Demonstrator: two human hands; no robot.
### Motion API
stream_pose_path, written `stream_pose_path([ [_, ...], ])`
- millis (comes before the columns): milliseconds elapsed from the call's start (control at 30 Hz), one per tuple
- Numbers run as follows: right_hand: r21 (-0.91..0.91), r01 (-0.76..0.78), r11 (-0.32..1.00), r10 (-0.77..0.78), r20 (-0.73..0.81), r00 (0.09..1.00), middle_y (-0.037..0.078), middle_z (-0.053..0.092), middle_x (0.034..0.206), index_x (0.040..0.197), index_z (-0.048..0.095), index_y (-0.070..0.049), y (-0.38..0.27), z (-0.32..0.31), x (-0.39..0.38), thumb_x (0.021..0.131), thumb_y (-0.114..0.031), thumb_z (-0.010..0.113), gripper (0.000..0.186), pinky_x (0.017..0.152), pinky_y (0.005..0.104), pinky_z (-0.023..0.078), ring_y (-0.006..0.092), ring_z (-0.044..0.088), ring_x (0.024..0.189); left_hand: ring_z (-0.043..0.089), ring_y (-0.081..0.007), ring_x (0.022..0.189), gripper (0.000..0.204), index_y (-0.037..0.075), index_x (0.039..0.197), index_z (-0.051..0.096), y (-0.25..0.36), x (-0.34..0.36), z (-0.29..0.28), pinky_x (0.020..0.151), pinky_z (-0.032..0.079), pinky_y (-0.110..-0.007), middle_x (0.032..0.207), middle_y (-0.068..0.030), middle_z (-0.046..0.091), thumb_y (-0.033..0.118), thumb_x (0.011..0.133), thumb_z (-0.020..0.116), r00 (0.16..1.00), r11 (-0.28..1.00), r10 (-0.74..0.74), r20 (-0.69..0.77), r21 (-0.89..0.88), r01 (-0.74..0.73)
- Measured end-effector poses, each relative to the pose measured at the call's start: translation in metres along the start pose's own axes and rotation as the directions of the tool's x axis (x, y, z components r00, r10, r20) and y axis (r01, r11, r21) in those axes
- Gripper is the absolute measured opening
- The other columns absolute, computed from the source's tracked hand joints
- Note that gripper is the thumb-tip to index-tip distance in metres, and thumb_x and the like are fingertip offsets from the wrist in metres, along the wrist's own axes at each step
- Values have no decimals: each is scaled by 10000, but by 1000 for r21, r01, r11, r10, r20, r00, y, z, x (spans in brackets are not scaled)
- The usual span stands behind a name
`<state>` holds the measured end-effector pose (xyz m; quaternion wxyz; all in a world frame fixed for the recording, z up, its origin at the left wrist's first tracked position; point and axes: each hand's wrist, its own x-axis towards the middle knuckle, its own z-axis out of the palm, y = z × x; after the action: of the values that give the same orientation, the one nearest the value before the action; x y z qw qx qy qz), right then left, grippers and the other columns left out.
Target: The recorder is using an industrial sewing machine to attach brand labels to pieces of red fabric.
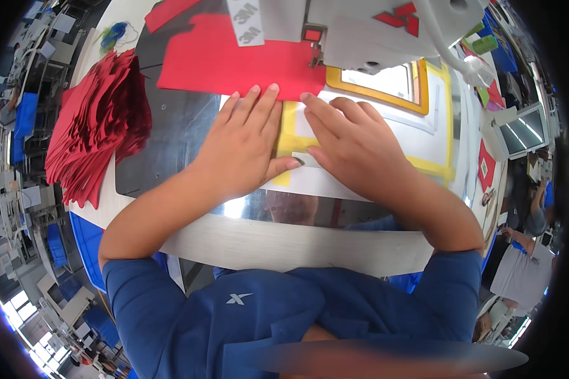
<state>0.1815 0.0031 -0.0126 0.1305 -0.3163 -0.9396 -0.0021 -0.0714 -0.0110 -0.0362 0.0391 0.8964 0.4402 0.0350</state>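
Observation:
A flat piece of red fabric [234, 66] lies under the sewing machine head [354, 31], its right part by the presser foot [315, 58]. My left hand [241, 142] rests flat, fingertips on the fabric's near edge and thumb stretched to the right. At the right end of that edge, my right hand [354, 136] touches the cloth with its index fingertip; its other fingers are bent and nothing shows in them. Beneath both hands lies a white sheet [335, 180] with yellow tape [287, 129]. A yellow-edged frame [425, 88] lies beyond my right hand.
A thick pile of red fabric pieces [98, 126] stands at the left, with tangled thread [114, 35] behind it. The shiny metal plate [164, 139] covers the table's middle. At the right are a screen [523, 131] and a green thread spool [485, 44]. Another person [525, 271] is farther right.

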Motion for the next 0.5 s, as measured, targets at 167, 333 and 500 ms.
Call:
stream_pose_path([
  [167,-53,-7,999,9,31,999,148,655,1418,1176,767,30,4,8,-3,981,-327,717,409,832,350,478,239,588,1011,385,-411,1580,987,-96,1581,456,3,-6,-7,1318,239,-553,1692,-269,405,596,929,721,998,999,-34,44,20,33],
  [333,-115,-28,993,27,-8,1000,126,667,1422,1201,765,31,12,13,-11,997,-384,716,465,862,349,464,238,588,1042,375,-424,1585,980,-83,1616,411,-6,-18,-5,1316,232,-565,1688,-278,405,580,955,698,998,998,-45,38,42,43],
  [500,-113,-52,992,46,-54,997,118,680,1416,1235,755,35,21,12,-25,975,-371,753,482,873,348,459,227,596,1065,371,-453,1582,944,-42,1642,399,-15,-17,-9,1308,240,-581,1686,-292,397,629,1009,601,999,999,-39,38,29,38],
])
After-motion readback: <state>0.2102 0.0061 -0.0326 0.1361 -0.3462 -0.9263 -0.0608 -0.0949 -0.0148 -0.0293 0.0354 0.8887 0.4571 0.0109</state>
